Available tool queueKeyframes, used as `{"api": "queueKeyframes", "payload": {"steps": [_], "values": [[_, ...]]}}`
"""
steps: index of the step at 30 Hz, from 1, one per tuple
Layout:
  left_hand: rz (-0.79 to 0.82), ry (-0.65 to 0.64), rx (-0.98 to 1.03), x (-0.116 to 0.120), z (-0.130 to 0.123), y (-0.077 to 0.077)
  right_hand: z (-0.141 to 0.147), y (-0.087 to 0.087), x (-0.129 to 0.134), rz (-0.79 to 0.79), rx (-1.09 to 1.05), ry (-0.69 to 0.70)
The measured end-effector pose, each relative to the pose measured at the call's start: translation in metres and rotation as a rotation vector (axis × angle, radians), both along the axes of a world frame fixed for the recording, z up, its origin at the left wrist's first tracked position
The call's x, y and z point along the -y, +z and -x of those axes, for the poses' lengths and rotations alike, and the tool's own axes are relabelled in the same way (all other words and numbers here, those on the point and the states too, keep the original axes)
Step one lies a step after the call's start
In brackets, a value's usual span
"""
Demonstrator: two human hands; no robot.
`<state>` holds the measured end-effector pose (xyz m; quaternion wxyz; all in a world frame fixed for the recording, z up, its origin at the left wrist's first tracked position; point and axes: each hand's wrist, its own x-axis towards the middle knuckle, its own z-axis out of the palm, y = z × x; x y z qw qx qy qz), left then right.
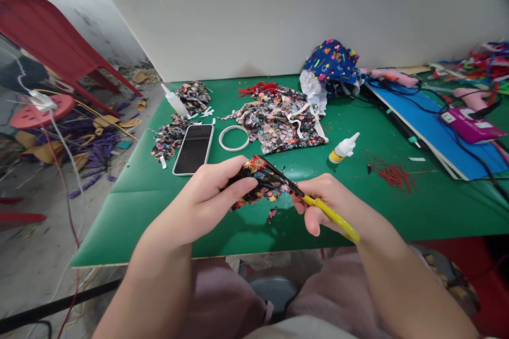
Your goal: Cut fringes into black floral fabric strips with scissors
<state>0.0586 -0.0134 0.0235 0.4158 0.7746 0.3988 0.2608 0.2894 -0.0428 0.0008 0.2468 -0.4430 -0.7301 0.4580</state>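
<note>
The left hand (214, 196) pinches a small, black, flower-printed fabric piece (263, 181) between thumb and fingers; the cloth juts from the fingertips toward the right hand (330, 201), above the glossy green tabletop (147, 222). The right hand is clasped around a slim, black-ended tool with a yellow handle (316, 204), its dark tip along the cloth's upper-right edge.

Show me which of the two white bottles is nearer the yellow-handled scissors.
The yellow-labelled bottle, just beyond the right-hand fingers on the scissors. The other bottle is farther left, beyond the phone, no yellow label showing.
</note>
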Motion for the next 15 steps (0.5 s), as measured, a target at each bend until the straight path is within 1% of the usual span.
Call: {"api": "queueKeyframes", "payload": {"steps": [5, 12, 15], "values": [[0.011, -0.012, -0.004, 0.0002, 0.0004, 0.0002, -0.0024, -0.0033, 0.0008, -0.031, -0.045, 0.008], [0.008, -0.015, -0.011, 0.0005, 0.001, 0.0015, -0.0036, -0.0061, -0.0003, -0.072, 0.001, -0.004], [0.014, -0.023, -0.004, 0.0008, 0.0017, 0.0011, -0.0031, -0.002, 0.0004, -0.031, -0.004, -0.002]]}}
